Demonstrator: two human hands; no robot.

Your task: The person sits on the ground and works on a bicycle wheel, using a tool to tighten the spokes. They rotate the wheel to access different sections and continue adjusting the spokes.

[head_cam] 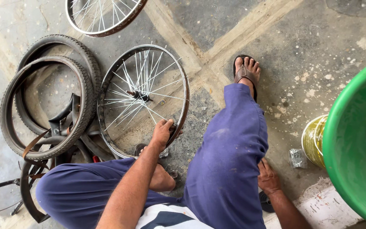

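I'm gripping the spoked wheel (142,99) rim with my left hand (162,131), fingers curled round it; my right hand (268,178) is pressing flat on the floor (301,51); next, I'd judge, steadying the wheel

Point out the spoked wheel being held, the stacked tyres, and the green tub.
Spoked wheel (142,96), head view, on the hub.
Stacked tyres (86,91), head view, top tyre's tread.
Green tub (352,140), head view, outer wall.

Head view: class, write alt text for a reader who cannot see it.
A seated person's left hand grips the rim of a bare spoked bicycle wheel lying on a concrete floor; the right hand rests on the floor. Loose tyres lie left, a green tub right.
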